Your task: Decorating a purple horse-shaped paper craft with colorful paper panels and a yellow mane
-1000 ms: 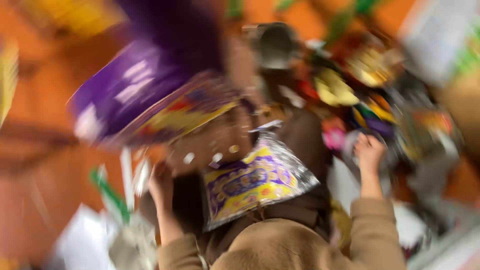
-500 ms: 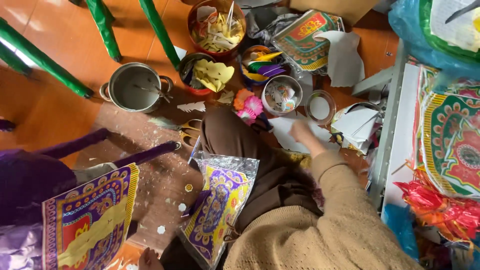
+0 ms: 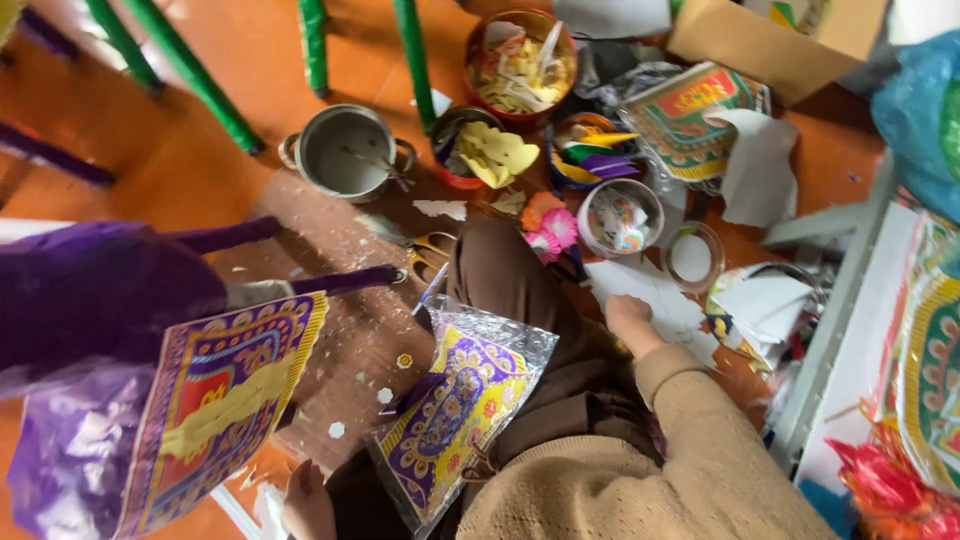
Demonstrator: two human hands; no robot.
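The right hand (image 3: 628,318) rests loosely open on white paper sheets (image 3: 655,300) at about three o'clock, holding nothing. The left hand (image 3: 308,503), at seven o'clock, shows no clear grip. Between them on the lap lies a wrapped purple-and-yellow packet (image 3: 455,415), long axis running one to seven o'clock, its lower end nearer the left hand.

Orange tiled floor (image 3: 210,60) in daylight, with green furniture legs (image 3: 195,95) standing on it.

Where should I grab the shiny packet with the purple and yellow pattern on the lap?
Probably by the top edge of the shiny packet, coming from above. It lies flat and tilted across the lap, its clear crinkly edge sticks out free near the knee, and the right hand is nearest to that end.
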